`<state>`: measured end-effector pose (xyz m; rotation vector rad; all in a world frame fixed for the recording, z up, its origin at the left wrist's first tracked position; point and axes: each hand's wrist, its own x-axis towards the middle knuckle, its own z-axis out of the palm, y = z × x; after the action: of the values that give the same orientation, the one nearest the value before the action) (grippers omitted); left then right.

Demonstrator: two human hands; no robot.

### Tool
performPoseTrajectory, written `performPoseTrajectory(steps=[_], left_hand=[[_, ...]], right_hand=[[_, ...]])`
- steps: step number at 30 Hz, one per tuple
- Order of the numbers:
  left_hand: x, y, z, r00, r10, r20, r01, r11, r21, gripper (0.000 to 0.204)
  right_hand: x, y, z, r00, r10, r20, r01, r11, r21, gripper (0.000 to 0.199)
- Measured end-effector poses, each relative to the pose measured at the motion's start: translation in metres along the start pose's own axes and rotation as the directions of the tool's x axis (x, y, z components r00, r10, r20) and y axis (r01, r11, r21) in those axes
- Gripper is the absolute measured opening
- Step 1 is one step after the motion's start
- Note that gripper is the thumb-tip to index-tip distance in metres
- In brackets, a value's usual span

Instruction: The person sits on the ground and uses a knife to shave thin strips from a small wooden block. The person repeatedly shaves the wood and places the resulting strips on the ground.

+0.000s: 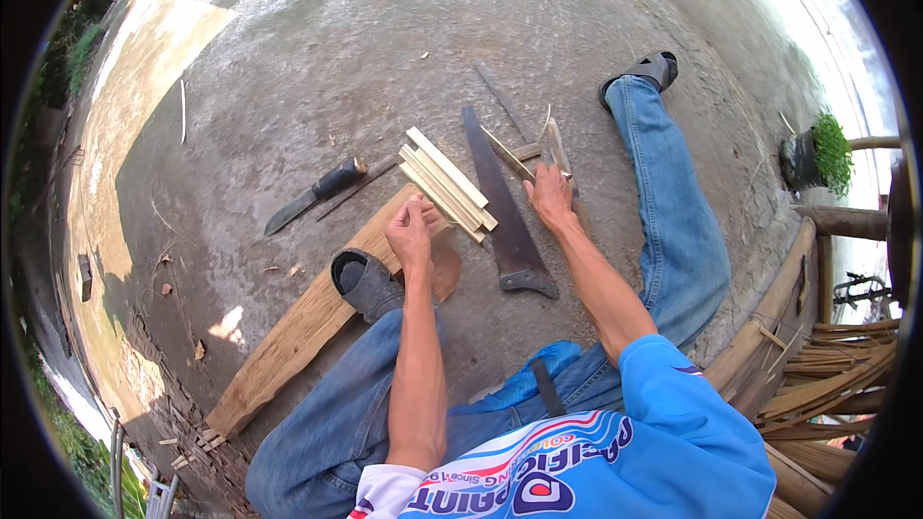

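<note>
My left hand (411,232) is closed, fingertips pinched together above the end of a long wooden plank (312,327). Whatever is in that pinch is too small to tell. Right beside it lies a small stack of pale wooden strips (444,183). Farther right my right hand (551,196) has its thumb and fingers closed at the near end of a thin brown strip with a pale edge (507,153). Just past those fingers a light, blade-like piece (558,149) lies on the ground. Between my hands rests a dark, rusty saw blade (500,207).
A dark-handled knife (317,194) lies left of the strips, beside a thin rod (358,189). A flat grey bar (502,101) lies beyond the saw blade. My sandalled left foot (365,284) is against the plank. At right stand a potted plant (815,159) and bundled slats (832,380).
</note>
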<state>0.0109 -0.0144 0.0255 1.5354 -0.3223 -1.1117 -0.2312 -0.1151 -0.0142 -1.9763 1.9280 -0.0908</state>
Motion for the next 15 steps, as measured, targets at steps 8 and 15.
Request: performPoseTrajectory(steps=[8, 15], left_hand=[[-0.035, -0.011, 0.037, 0.805, -0.556, 0.209, 0.085, 0.455, 0.886, 0.045], [-0.084, -0.079, 0.053, 0.949, -0.232, 0.213, -0.134, 0.313, 0.940, 0.048]], right_hand=[[-0.025, 0.015, -0.036, 0.981, 0.153, 0.123, -0.193, 0.859, 0.475, 0.022], [-0.089, 0.020, 0.040, 0.986, 0.164, 0.035, -0.153, 0.795, 0.587, 0.029]])
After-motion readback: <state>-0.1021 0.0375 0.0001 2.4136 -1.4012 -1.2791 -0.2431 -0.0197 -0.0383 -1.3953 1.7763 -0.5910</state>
